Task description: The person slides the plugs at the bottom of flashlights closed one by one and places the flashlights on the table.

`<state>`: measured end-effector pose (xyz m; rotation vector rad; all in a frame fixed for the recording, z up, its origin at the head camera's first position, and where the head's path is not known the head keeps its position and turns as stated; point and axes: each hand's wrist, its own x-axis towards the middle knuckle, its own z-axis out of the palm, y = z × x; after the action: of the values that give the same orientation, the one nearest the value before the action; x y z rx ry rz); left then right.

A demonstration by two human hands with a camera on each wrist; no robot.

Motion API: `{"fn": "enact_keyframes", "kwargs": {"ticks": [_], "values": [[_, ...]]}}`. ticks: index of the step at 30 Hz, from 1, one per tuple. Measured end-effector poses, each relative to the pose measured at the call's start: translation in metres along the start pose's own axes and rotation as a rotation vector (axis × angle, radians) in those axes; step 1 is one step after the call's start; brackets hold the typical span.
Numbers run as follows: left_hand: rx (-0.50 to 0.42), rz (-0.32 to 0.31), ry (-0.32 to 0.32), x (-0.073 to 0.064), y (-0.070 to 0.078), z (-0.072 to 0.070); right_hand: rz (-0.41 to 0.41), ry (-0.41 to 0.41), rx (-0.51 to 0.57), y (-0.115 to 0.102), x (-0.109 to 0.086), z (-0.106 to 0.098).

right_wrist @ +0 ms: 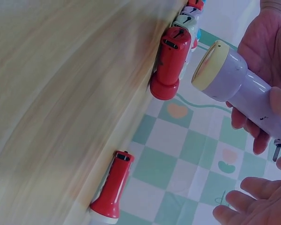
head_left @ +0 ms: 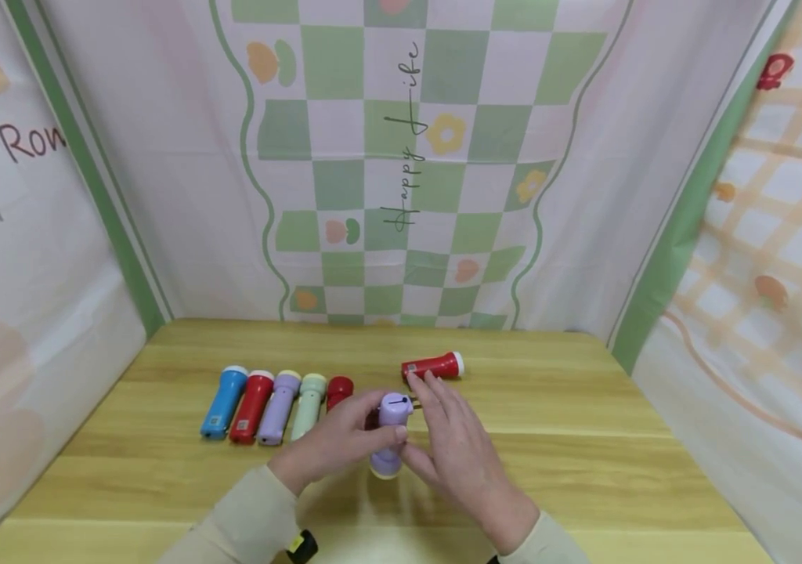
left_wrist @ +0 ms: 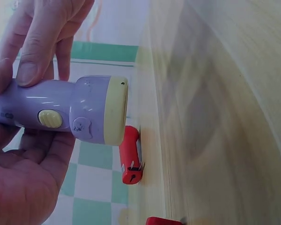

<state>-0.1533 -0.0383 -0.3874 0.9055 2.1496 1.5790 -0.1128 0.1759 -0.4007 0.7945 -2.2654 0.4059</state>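
Note:
My left hand point(head_left: 341, 439) grips a lilac flashlight point(head_left: 388, 439) above the table, fingers and thumb around its barrel. Its cream-rimmed lens end point(left_wrist: 115, 110) points down, and a cream slide switch point(left_wrist: 50, 118) shows on its side in the left wrist view. At the tail end, metal plug prongs point(right_wrist: 278, 151) stick out. My right hand point(head_left: 460, 446) is alongside, fingers extended near the prongs and its thumb touching the barrel.
On the wooden table point(head_left: 556, 470), left of my hands, a row holds a blue flashlight point(head_left: 225, 403), a red one point(head_left: 253, 407), a lilac one point(head_left: 279, 407), a pale green one point(head_left: 308, 407) and another red one point(head_left: 340, 390). A red flashlight point(head_left: 432, 366) lies farther back. Printed cloth point(head_left: 401, 196) hangs behind.

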Motion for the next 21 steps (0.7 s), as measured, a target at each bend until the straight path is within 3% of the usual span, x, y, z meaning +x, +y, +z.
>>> {"fn": "enact_keyframes", "kwargs": {"ticks": [7,21], "values": [[0.017,0.013,0.046,-0.0029,0.0023,0.0015,-0.047,0.069,0.039,-0.0019,0.002,-0.0029],[-0.003,0.005,0.173,-0.0072,0.0065,0.0042,-0.097,0.108,0.091,-0.0038,0.0036,-0.0051]]}}
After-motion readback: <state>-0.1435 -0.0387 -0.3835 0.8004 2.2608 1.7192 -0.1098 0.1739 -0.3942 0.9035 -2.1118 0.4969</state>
